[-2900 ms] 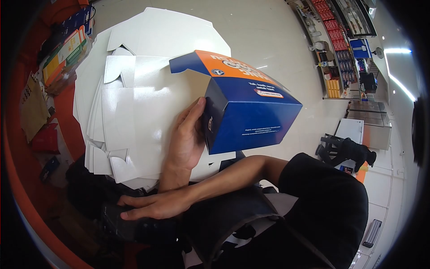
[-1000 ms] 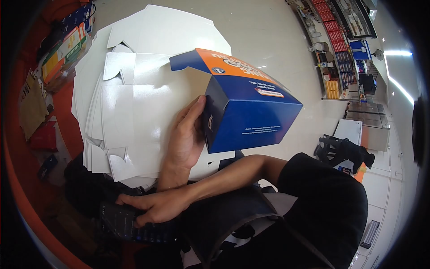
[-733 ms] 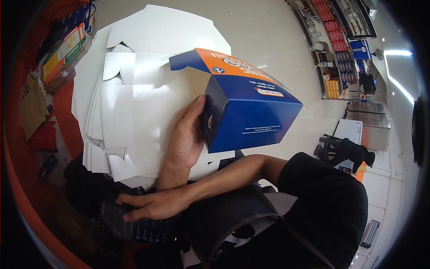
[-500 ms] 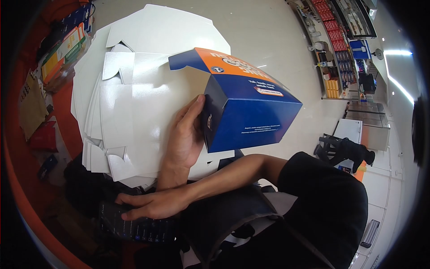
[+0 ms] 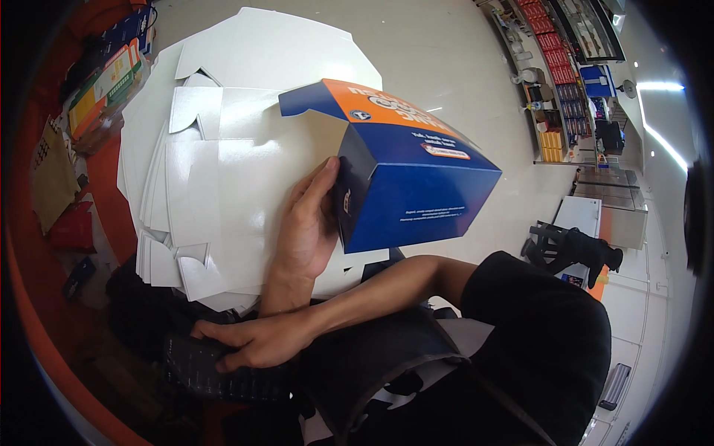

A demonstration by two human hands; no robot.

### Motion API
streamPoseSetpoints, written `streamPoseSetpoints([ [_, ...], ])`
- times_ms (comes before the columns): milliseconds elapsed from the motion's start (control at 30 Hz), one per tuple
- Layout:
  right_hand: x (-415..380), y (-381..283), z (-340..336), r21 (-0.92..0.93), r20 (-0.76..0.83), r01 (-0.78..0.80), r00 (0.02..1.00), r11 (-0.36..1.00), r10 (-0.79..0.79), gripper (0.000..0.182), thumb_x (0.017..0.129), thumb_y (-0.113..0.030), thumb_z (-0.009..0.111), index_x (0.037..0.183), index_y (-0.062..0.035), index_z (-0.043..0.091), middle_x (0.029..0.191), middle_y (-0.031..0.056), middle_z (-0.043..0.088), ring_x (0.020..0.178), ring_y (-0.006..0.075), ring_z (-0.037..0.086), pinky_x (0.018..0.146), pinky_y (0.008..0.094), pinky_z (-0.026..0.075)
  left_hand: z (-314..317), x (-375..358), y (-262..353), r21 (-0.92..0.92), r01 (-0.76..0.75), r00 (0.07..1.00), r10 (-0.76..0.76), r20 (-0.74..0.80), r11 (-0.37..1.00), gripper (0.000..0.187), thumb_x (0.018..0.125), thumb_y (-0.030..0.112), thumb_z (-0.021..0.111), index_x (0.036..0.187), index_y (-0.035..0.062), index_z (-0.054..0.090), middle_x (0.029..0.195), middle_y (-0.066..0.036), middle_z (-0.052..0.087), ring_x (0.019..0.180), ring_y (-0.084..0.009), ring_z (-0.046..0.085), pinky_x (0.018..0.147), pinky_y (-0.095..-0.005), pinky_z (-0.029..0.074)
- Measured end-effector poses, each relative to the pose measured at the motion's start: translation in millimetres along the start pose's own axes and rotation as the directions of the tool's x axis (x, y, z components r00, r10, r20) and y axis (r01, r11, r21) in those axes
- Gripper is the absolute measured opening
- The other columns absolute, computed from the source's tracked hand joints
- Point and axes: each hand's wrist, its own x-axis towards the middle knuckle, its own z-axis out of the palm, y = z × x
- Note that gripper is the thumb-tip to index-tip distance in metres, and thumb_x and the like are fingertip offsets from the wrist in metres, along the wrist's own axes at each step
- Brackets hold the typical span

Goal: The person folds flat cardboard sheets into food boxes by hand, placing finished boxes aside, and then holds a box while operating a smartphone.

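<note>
My left hand (image 5: 306,227) grips the open end of a blue and orange cardboard box (image 5: 428,201). The box is tilted above a pile of flat white cartons (image 5: 245,178), with its open flap toward the left. Below, my right arm crosses over my left forearm. My right hand (image 5: 256,342) is closed on a dark phone (image 5: 223,375), with the thumb over its screen. Part of the phone is hidden by that hand, and the screen text is too faint to read.
Packets (image 5: 104,85) and a red item (image 5: 71,227) lie on an orange surface at the left. Stocked shelves (image 5: 550,82) stand across the pale floor (image 5: 439,44). A black chair (image 5: 547,241) is at the right. A dark bag (image 5: 379,342) lies against my body.
My right thumb has shifted slightly to the right over the phone, and the screen content looks different. My left hand and the box have barely moved.
</note>
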Motion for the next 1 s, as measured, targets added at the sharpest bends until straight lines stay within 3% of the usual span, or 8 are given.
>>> streamPoseSetpoints([
  [167, -4, -13, 2, -0.030, -0.009, -0.074, 0.997, 0.997, 0.074, 0.049, 0.103, -0.024, 0.052, 0.141, -0.0053, 0.028, 0.121, 0.0124, 0.051, 0.118, 0.0187, 0.048, 0.100, 0.0319, 0.040, -3, 1, -1, -0.001, 0.009, 1.000, -0.009, -0.028, 1.000, 0.030, 0.104, 0.024, 0.054, 0.123, 0.0022, 0.063, 0.111, -0.002, 0.068, 0.100, -0.0090, 0.062, 0.090, -0.0267, 0.049],
  [400, -4, -15, 3, -0.004, -0.036, -0.099, 0.994, 0.995, 0.098, 0.049, 0.104, -0.026, 0.053, 0.141, -0.0062, 0.029, 0.121, 0.0123, 0.052, 0.119, 0.0187, 0.048, 0.101, 0.0323, 0.040, -5, 1, -1, -0.014, 0.010, 1.000, -0.010, 0.003, 1.000, 0.029, 0.105, 0.024, 0.054, 0.122, 0.0032, 0.063, 0.109, -0.001, 0.068, 0.098, -0.0085, 0.063, 0.088, -0.0264, 0.050],
  [500, -4, -12, 2, 0.008, -0.023, -0.071, 0.997, 0.997, 0.071, 0.050, 0.103, -0.024, 0.054, 0.141, -0.0056, 0.028, 0.119, 0.0117, 0.053, 0.119, 0.0179, 0.048, 0.100, 0.0324, 0.041, -4, 1, -1, -0.018, 0.006, 1.000, -0.006, 0.006, 1.000, 0.029, 0.105, 0.024, 0.054, 0.122, 0.0030, 0.063, 0.109, -0.002, 0.068, 0.098, -0.0087, 0.063, 0.088, -0.0262, 0.050],
  [667, -3, -5, 0, -0.037, 0.029, 0.005, 1.000, 0.999, -0.003, 0.056, 0.094, -0.002, 0.056, 0.141, -0.0029, 0.026, 0.119, 0.0109, 0.051, 0.117, 0.0161, 0.047, 0.098, 0.0314, 0.041, -1, 1, 0, -0.003, 0.005, 1.000, -0.005, -0.015, 1.000, 0.029, 0.105, 0.024, 0.054, 0.121, 0.0024, 0.064, 0.110, -0.003, 0.068, 0.098, -0.0091, 0.063, 0.088, -0.0261, 0.050],
  [800, -1, -5, 0, 0.051, -0.004, -0.049, 0.999, 0.997, 0.049, 0.055, 0.095, -0.002, 0.055, 0.141, -0.0030, 0.026, 0.120, 0.0112, 0.051, 0.117, 0.0168, 0.047, 0.098, 0.0316, 0.040, -3, 2, -1, -0.005, -0.003, 1.000, 0.003, -0.008, 1.000, 0.029, 0.104, 0.024, 0.054, 0.120, 0.0022, 0.064, 0.110, -0.003, 0.068, 0.099, -0.0093, 0.063, 0.089, -0.0264, 0.049],
  [900, -3, -6, 0, -0.033, 0.030, 0.027, 0.999, 0.999, -0.026, 0.049, 0.100, -0.010, 0.053, 0.141, -0.0037, 0.027, 0.119, 0.0115, 0.051, 0.116, 0.0176, 0.048, 0.099, 0.0319, 0.040, -4, 2, -1, -0.013, 0.000, 1.000, 0.000, 0.000, 1.000, 0.029, 0.104, 0.025, 0.054, 0.121, 0.0022, 0.064, 0.110, -0.003, 0.068, 0.099, -0.0094, 0.063, 0.090, -0.0266, 0.049],
  [1000, -3, -10, 0, -0.018, 0.005, -0.068, 0.998, 0.997, 0.069, 0.047, 0.103, -0.017, 0.052, 0.141, -0.0043, 0.027, 0.120, 0.0122, 0.051, 0.116, 0.0182, 0.048, 0.099, 0.0322, 0.040, -2, 1, 0, -0.009, 0.001, 1.000, -0.001, -0.010, 1.000, 0.030, 0.104, 0.025, 0.055, 0.121, 0.0023, 0.063, 0.110, -0.003, 0.068, 0.100, -0.0093, 0.063, 0.090, -0.0267, 0.049],
])
